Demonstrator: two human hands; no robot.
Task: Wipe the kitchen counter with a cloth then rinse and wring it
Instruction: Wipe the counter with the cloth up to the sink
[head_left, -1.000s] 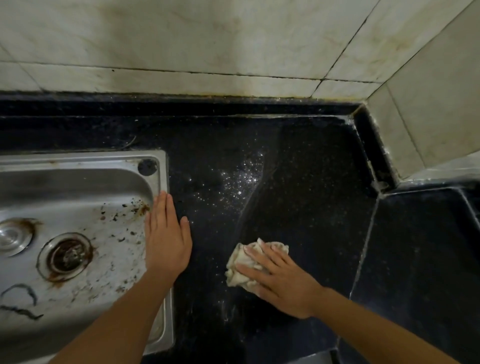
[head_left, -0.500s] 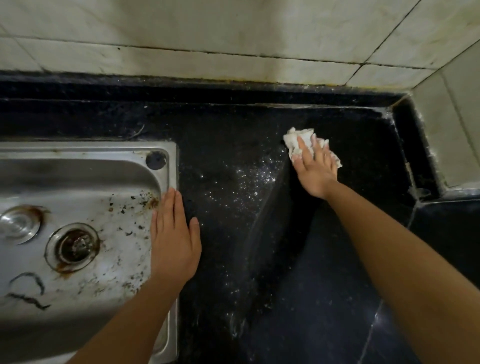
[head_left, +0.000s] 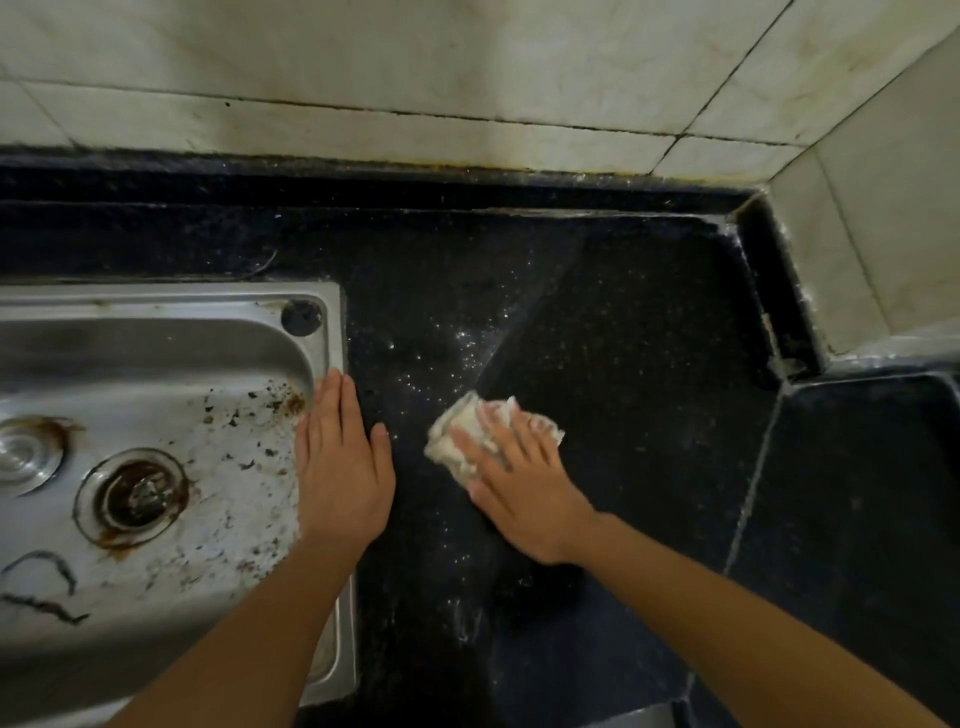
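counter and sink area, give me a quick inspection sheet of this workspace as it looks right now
surface: black counter bears pale specks between the hands and toward the back.
job's things: crumpled pale cloth lies on the counter under the right hand.
clutter: steel sink has brown debris on its floor, a rusty drain and a dark squiggly scrap at lower left.
grippers: left hand lies flat, open, over the sink's right rim; right hand presses the cloth, fingers spread.
cables: nothing seen.
surroundings: stained pale wall tiles behind and on the right.
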